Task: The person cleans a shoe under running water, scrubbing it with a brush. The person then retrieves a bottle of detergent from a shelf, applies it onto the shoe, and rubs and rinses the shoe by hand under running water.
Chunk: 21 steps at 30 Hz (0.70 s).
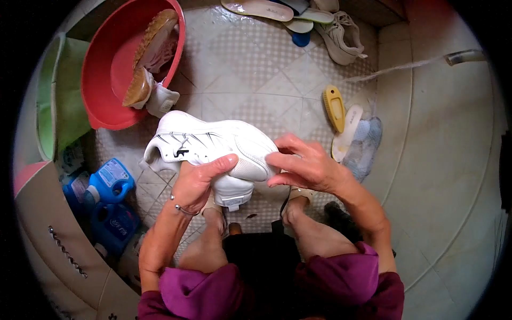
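Observation:
A white sneaker (213,138) is held on its side above the wet floor, its toe toward the right. My left hand (200,184) grips it from below, the thumb lying along its upper. At the toe, the fingers of my right hand (304,162) are closed on the front edge. A padded white tongue with a label (233,193) hangs beneath the sneaker, between my hands. Whatever the sneaker hides of my left fingers cannot be seen.
A red basin (114,58) holds shoes with tan soles (154,40). Blue detergent bottles (112,181) stand at the left by a green bucket (69,101). Water runs from a tap (464,57). A yellow brush (334,109), an insole (346,130) and another sneaker (341,40) lie on the right.

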Tool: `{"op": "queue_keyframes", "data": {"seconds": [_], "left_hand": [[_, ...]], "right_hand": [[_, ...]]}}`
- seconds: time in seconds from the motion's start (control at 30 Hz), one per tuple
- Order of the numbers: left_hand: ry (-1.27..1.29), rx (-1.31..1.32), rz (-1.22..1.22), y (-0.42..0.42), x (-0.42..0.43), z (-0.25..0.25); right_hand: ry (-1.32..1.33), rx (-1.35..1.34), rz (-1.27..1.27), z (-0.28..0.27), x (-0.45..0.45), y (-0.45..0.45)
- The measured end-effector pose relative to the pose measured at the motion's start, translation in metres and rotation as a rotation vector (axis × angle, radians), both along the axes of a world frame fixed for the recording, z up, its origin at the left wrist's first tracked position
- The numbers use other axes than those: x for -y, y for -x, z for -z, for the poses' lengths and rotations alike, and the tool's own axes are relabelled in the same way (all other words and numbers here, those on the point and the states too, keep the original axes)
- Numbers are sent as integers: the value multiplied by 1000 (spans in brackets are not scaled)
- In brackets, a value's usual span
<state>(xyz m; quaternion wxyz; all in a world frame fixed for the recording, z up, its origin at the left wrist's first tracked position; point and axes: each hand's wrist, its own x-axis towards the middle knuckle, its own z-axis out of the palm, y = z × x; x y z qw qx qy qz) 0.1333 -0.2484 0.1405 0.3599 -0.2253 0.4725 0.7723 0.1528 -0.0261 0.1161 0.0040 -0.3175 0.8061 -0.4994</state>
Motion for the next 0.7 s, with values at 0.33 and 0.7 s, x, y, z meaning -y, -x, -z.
{"op": "queue_keyframes", "data": {"seconds": [0.33,0.7], "left_hand": [[9,1,-2,3,3,-6],[15,26,-1,0,1,-2]], "right_hand": [[-149,79,-69,-10,3,9],[-94,13,-39,-6,3,4]]}}
